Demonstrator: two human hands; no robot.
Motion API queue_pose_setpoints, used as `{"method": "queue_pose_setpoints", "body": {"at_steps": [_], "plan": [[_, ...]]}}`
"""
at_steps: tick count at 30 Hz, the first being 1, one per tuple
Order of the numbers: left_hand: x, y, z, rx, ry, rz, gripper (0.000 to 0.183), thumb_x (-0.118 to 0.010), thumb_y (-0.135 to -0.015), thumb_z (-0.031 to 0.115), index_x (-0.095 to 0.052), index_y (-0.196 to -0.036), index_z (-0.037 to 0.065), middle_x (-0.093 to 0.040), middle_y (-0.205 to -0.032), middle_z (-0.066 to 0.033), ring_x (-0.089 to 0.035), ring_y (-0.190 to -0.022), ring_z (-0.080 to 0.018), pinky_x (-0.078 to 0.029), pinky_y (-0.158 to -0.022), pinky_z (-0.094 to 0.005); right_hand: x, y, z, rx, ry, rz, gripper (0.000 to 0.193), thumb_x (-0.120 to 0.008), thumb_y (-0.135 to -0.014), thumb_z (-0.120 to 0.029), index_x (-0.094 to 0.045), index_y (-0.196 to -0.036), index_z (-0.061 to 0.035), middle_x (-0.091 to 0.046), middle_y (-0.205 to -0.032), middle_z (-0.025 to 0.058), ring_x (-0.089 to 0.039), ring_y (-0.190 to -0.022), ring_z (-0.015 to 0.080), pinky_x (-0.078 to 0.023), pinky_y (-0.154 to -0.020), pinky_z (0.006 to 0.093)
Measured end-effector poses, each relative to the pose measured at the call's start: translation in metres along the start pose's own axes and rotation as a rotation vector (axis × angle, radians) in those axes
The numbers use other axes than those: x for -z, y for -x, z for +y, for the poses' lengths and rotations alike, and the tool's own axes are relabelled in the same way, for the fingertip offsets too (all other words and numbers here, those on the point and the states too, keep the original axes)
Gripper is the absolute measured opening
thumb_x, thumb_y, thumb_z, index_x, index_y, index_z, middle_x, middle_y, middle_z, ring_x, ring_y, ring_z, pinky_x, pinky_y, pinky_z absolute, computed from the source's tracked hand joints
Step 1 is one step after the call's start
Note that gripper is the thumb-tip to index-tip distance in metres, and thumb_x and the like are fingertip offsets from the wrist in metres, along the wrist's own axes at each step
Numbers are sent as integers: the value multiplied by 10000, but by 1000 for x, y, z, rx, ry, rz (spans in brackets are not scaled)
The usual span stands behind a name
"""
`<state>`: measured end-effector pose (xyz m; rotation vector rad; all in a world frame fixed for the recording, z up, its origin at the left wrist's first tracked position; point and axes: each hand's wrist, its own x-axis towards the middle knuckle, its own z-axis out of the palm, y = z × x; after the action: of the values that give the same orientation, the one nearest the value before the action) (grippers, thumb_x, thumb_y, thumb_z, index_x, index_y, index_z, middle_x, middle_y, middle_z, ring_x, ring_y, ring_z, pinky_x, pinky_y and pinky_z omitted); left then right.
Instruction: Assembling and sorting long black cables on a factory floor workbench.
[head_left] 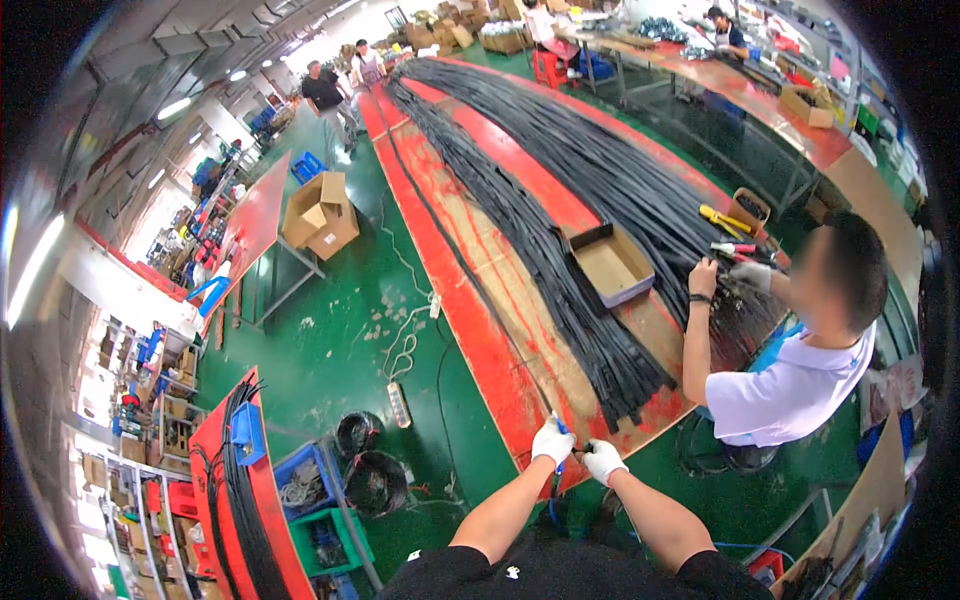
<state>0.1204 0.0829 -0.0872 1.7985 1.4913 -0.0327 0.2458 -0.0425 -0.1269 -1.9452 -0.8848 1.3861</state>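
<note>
Left hand (553,441), white-gloved, closed round slim blue item (563,427) at near end of red table (460,320) | Right hand (603,461), white-gloved, just beside, grip cannot be told | Black strips (597,352), bundled lengthwise on table | Shallow open box (630,293), on strips | Brown carton (333,238), left of table

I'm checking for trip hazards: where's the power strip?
In the head view, the power strip lies on the green floor, left of the long red table.

Single head-worn fisheye view (left of the pair) — looks down over two nearby gloved hands (552,443) — faces along the long table (455,320).
</note>
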Motion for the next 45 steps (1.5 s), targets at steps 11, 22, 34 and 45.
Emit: {"method": "queue_pose_setpoints", "body": {"at_steps": [11, 22, 34, 45], "plan": [[-13, 1, -20, -160, 158, 23, 475, -698, -825, 213, -615, -1268, 64, -741, -1004, -235, -736, -953, -393, -584, -861, -474, 38, 53, 23, 434, 9, 390, 318, -679, -1020, -280, -701, -1126, 19, -748, -1018, 216, -732, -963, 331, -548, -874, 432], [-19, 46, -51, -44, 113, 326, 502, -729, -847, 126, -572, -1324, 109, -683, -896, -101, -692, -816, -261, -564, -806, -405, 65, 132, 38, 103, -126, 178, 355, -617, -1068, -299, -684, -1251, -2, -730, -1016, 234, -716, -972, 328, -528, -885, 375], [-39, 29, -45, -294, -424, 100, 597, -724, -829, 207, -577, -1396, 93, -712, -1225, -230, -707, -1101, -413, -562, -972, -497, -5, 158, 72, 128, -153, 301, 358, -657, -1049, -281, -705, -1214, 33, -741, -1087, 244, -714, -1040, 407, -544, -917, 409], [-34, 20, -34, -463, -795, -74, 673, -783, -787, 237, -557, -1375, -1, -724, -1166, -257, -717, -1053, -430, -587, -922, -502, -44, 149, 89, 258, -101, 344, 271, -644, -1020, -283, -751, -1112, -52, -741, -981, 205, -713, -926, 413, -573, -799, 483]]}}
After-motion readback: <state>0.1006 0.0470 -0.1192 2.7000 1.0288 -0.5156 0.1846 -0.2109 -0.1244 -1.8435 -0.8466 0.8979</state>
